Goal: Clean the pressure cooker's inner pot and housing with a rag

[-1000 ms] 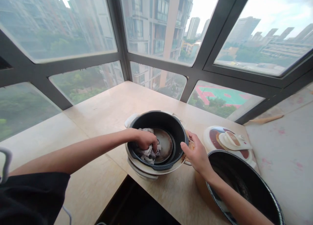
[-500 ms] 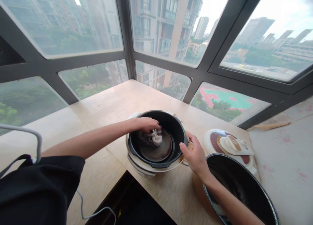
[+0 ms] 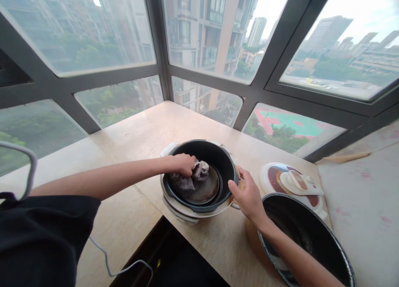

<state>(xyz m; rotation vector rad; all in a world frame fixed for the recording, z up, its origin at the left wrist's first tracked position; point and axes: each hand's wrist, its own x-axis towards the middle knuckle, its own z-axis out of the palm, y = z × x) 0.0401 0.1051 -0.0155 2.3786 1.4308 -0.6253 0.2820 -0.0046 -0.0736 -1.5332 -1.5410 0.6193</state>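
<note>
Inside the dark well of an electric pressure cooker body [image 3: 229, 166], my left hand [image 3: 184, 164] grips a bunched grey-and-white cloth [image 3: 187, 183]. Part of the cloth lies against the well's left wall, and the metal heating plate [image 3: 208, 190] shows beside it at the bottom. My right hand [image 3: 247, 193] closes on the right side of the cooker's rim, thumb inward at the edge and fingers outside, partly hidden. The cooker stands upright on the stone counter with its lid off.
A large black inner pot [image 3: 307, 233] stands at the right under my right forearm. Behind it lies the white and brown cooker lid [image 3: 297, 182]. Windows edge the stone counter [image 3: 124, 143]. A grey cable [image 3: 107, 266] hangs near a dark recess at the front.
My left hand has moved a little left inside the cooker, and more of the cloth now shows. My right hand keeps its place on the rim.
</note>
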